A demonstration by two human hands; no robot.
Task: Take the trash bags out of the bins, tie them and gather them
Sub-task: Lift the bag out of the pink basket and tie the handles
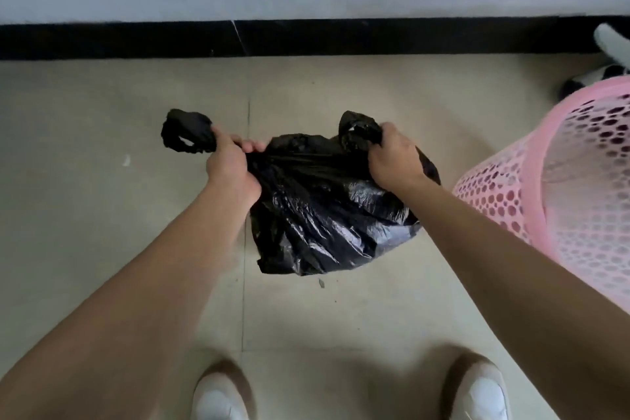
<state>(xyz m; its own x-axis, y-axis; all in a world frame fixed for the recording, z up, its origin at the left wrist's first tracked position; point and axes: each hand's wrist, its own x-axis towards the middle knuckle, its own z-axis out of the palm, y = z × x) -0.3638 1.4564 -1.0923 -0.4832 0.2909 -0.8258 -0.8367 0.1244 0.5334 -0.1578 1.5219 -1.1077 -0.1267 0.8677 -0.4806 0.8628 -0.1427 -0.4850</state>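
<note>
Arms reach down and forward, left hand (229, 160) and right hand (392, 157) each clenching a black trash bag (327, 208) handle.

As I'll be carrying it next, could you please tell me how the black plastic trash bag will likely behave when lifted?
The crinkled black plastic trash bag looks floppy, drooping between the left hand and right hand. Probably light: it seems small and part-filled. Its glossy film may slip.
</note>
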